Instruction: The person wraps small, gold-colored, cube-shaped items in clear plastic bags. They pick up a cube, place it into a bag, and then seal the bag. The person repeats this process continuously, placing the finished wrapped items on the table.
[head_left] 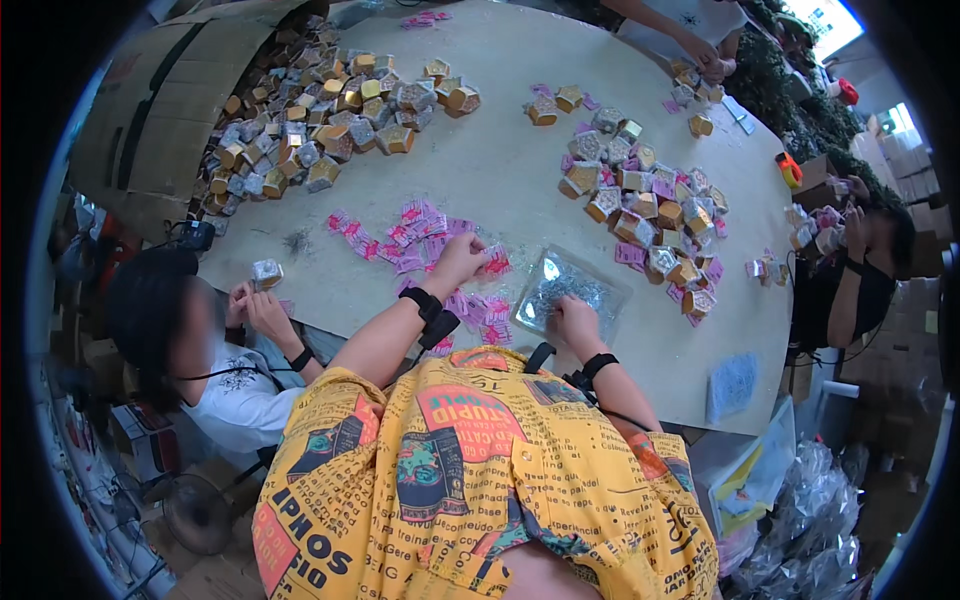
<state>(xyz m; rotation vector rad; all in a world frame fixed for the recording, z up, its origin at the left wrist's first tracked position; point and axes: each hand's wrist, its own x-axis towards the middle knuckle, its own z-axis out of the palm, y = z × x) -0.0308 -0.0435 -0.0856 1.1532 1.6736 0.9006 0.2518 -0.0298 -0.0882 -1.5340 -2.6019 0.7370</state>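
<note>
Round pale table [500, 170], seen from above. Near its far left edge, a large heap of small gold and silver boxes [320, 110] spills from a cardboard sheet [160, 110]. A second, smaller cluster of gold and silver boxes [650, 215] lies toward the right edge, mixed with pink slips. Scattered pink paper slips [405, 235] cover the near-centre area. A clear plastic tray of small silvery pieces [570, 290] rests just inside the near edge.

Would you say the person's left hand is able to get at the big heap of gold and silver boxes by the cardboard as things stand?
Probably not without leaning: the left hand rests on the pink packets, and the heap of boxes lies well beyond across bare table. Nothing blocks the way.
</note>
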